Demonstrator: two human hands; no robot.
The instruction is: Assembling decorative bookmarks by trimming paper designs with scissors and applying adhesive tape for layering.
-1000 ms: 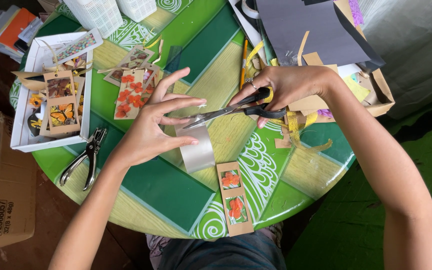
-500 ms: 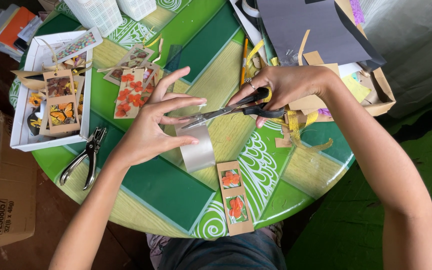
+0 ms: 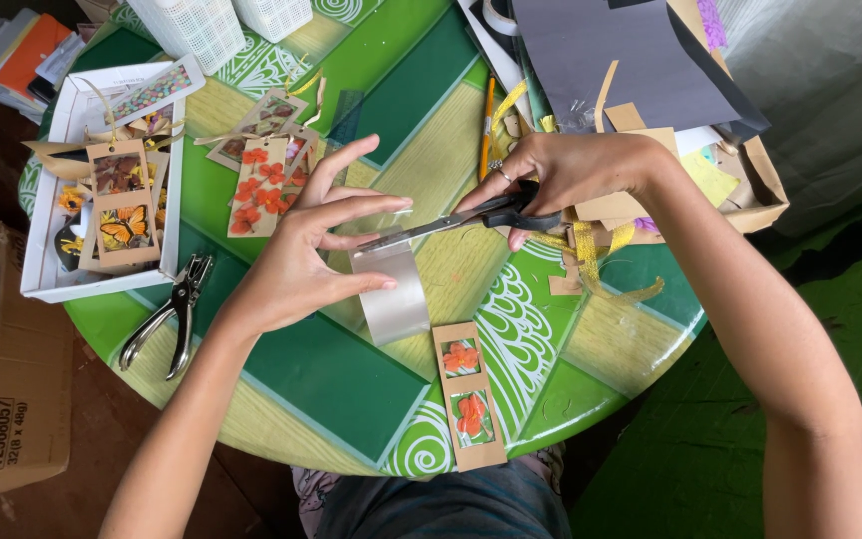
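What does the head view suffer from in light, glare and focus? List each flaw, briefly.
Head view: soft, even daylight, with only faint shadows under the left hand and right hand; the glossy green table shows mild sheen; the clear plastic strip reflects pale grey glare; the scissors and hands look sharp; the left and bottom edges fall dark.

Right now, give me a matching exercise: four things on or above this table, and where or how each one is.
Things:
1. scissors
2. clear plastic strip
3. hole punch
4. butterfly card

Places:
A. in the white tray
B. held by the left hand
C. lying on the table by the left forearm
D. in the right hand

Pairs: 1-D, 2-B, 3-C, 4-A
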